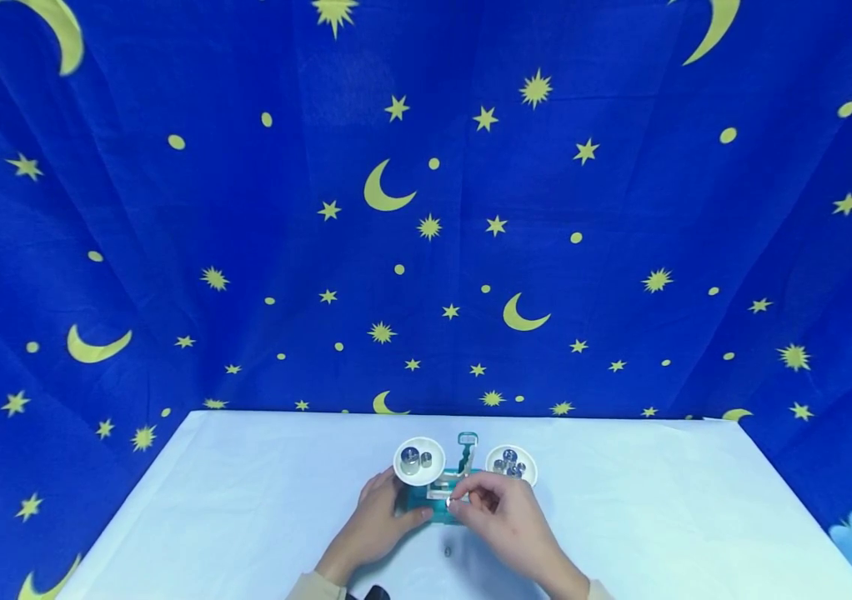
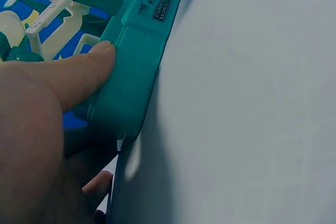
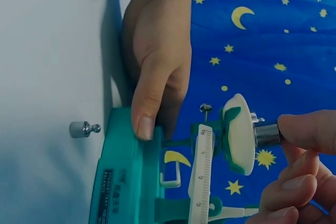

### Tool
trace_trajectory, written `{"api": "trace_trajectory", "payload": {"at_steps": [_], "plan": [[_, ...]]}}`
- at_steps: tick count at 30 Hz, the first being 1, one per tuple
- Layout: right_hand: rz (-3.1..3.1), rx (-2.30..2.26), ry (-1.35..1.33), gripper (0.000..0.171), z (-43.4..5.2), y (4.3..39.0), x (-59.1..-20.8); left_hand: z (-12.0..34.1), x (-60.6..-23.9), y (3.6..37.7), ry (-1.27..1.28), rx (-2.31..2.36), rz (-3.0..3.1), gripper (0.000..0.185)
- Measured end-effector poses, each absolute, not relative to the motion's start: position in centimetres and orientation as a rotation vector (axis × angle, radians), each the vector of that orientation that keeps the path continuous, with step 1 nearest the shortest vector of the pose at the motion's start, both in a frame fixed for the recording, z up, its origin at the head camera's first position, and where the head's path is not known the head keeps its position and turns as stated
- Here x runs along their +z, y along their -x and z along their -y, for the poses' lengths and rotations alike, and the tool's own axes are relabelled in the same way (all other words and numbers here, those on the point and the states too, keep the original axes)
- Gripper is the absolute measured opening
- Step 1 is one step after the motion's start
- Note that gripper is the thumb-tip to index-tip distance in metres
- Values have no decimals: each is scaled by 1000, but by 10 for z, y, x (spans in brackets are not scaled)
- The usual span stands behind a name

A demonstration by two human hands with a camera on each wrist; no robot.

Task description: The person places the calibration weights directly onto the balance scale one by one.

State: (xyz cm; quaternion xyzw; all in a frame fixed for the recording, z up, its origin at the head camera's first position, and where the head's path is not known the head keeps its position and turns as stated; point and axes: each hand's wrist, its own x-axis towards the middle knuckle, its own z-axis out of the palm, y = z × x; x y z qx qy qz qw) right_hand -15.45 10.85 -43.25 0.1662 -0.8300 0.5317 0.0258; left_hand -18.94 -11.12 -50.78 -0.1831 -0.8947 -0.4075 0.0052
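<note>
A teal student balance [image 2: 131, 61] with white pans stands on the table. My left hand [image 1: 381, 515] grips the left end of its base, thumb on top and fingers beyond the edge. With thumb and finger, my right hand [image 1: 504, 512] pinches a small metal weight [image 3: 268, 135] by its top, in front of the balance's middle. Its lower fingers are curled. The left pan [image 1: 420, 479] holds two metal weights; the right pan [image 1: 532, 467] holds several, partly hidden behind the right hand. A ruler-like white scale beam [image 3: 202, 174] crosses the balance.
Another metal weight [image 1: 448, 552] stands on the white table [image 1: 246, 500], in front of the base. Behind the table hangs a blue cloth [image 1: 463, 250] with yellow moons and stars. A dark device [image 1: 377, 592] shows at the left wrist.
</note>
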Motion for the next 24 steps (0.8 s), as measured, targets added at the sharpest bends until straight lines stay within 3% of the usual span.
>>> {"api": "trace_trajectory", "payload": {"at_steps": [24], "plan": [[2492,1632,-474,5,-86,164,-426,110,-507,191,576,-1283,2817,79]]}}
